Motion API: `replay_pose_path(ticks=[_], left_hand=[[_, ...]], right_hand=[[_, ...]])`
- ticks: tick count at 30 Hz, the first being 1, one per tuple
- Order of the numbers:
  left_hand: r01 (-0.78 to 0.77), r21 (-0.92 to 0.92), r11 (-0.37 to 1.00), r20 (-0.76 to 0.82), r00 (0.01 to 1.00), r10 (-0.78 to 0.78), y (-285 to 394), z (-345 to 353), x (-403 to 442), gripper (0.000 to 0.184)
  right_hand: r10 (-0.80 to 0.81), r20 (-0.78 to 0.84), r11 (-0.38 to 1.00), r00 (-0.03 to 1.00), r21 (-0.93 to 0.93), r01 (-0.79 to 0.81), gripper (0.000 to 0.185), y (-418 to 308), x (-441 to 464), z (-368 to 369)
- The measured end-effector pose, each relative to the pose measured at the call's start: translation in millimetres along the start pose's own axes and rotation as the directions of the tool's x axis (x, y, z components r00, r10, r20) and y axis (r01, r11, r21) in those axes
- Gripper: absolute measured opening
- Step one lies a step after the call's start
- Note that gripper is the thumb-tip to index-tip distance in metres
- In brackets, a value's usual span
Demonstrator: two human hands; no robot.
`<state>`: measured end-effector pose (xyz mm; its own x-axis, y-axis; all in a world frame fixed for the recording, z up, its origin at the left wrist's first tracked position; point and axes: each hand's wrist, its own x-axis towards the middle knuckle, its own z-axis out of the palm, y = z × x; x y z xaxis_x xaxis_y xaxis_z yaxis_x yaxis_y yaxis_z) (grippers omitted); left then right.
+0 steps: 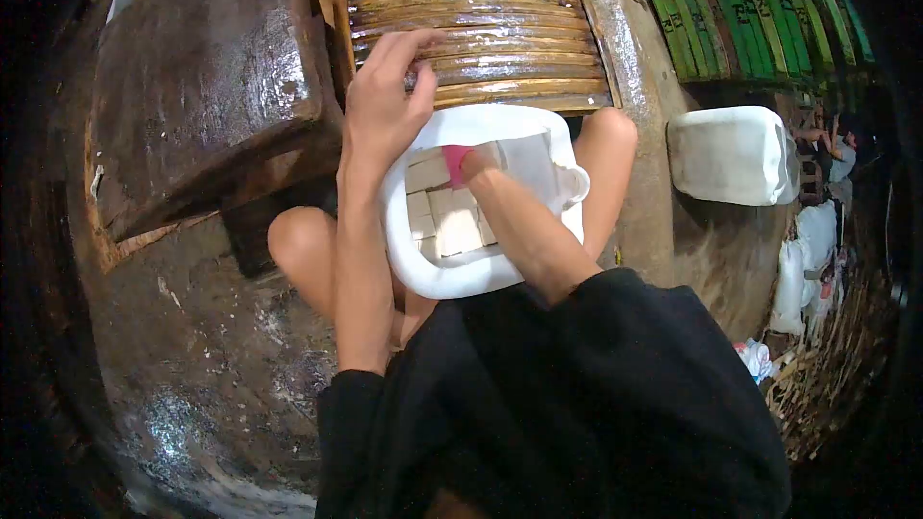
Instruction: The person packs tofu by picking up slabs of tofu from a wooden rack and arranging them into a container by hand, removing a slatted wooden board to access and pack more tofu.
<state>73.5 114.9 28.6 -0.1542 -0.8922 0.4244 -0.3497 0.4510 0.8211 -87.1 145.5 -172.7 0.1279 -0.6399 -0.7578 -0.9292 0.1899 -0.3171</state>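
A white plastic container (420,269) with a cut-open top stands between my knees. Pale, tofu-like blocks (457,221) lie inside it, packed side by side. My right hand (487,156) reaches down into the container, next to a bright pink piece (456,165). The fingers of that hand are hidden, so whether it grips the pink piece does not show. Above the container's far left rim is my left hand (392,86), empty, with curved fingers apart. Its fingertips are over the near left part of a wet slatted wooden rack (471,14); contact cannot be made out.
To the left stands a wet dark wooden table (207,77). Another white container (726,156) is on the right, with green slatted crates (755,14) beyond it. White sacks (808,259) and a pile of sticks (817,375) lie at far right. A person (838,144) is at the right edge.
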Motion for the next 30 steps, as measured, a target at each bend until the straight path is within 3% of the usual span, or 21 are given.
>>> replay_pose_path(ticks=[8, 11, 17, 20, 24, 27, 30], left_hand=[[0.021, 0.037, 0.999, 0.006, 1.000, -0.022, -5.2, -6.4, -2.5, 0.031], [-0.038, 0.068, 0.997, -0.020, 0.999, 0.039, -6.6, -1.3, -3.6, 0.032], [-0.025, 0.053, 0.998, 0.049, 0.999, 0.022, -10.2, 5.1, -7.4, 0.033], [0.149, 0.022, 0.989, 0.089, 0.985, -0.150, -13.5, 3.4, -8.3, 0.033], [0.436, -0.304, 0.847, 0.136, 0.900, -0.414, -46.5, 15.4, -4.9, 0.035], [0.695, -0.487, 0.528, 0.242, 0.689, -0.683, -54.5, 19.1, -0.8, 0.040], [0.650, -0.557, 0.517, 0.220, 0.716, -0.663, -67.6, 17.3, -4.2, 0.042]], right_hand=[[0.003, -0.058, 1.000, 0.998, -0.016, -0.004, 0.046, -16.2, 11.1, 3.3], [-0.007, -0.080, 1.000, 0.997, -0.023, 0.006, 0.046, -31.2, 20.1, 9.1], [-0.034, -0.080, 0.999, 0.996, -0.027, 0.032, 0.045, -38.8, 25.2, 9.2], [-0.049, -0.062, 0.999, 0.997, -0.023, 0.048, 0.045, -20.2, 11.0, 3.9], [-0.054, -0.075, 0.998, 0.996, -0.034, 0.052, 0.044, -22.7, 13.6, 14.7], [-0.092, -0.047, 0.996, 0.995, -0.007, 0.092, 0.044, -24.8, 0.0, 17.5], [-0.255, 0.091, 0.966, 0.963, 0.074, 0.249, 0.044, -35.0, -39.7, 0.4]])
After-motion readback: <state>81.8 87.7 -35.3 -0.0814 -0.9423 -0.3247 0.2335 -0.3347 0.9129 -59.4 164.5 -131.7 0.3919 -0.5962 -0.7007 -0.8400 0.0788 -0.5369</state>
